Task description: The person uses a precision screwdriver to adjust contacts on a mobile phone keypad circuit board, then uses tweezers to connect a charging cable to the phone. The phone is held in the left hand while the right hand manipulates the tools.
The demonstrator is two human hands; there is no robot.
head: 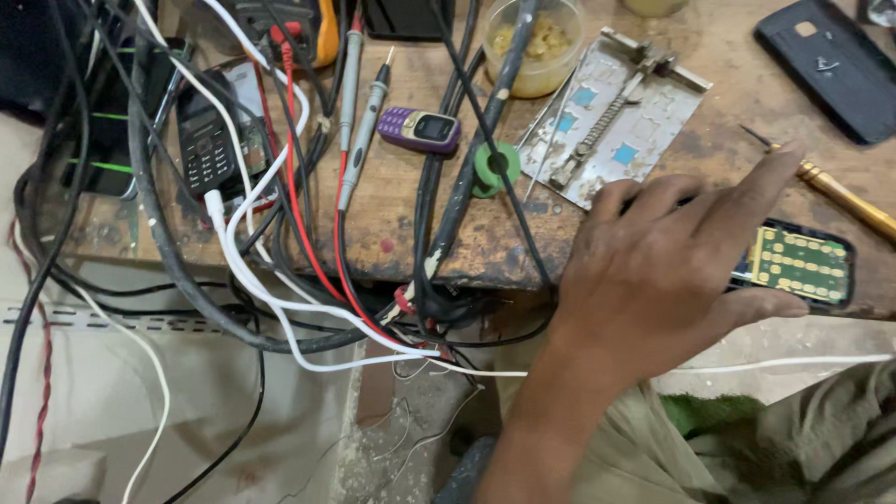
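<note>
My left hand reaches over the front edge of a worn wooden bench, back of the hand up and fingers spread. It covers the left end of an opened phone whose green and gold keypad board is exposed. The thumb runs along the phone's near edge. The index finger points up and right, close to a brass-handled screwdriver. I cannot tell whether the fingers grip the phone. My right hand is out of view.
A metal board-holding jig lies behind the hand, with a plastic jar behind it. A small purple phone, a green ring, test probes, a black keypad phone, tangled cables and a black back cover are also here.
</note>
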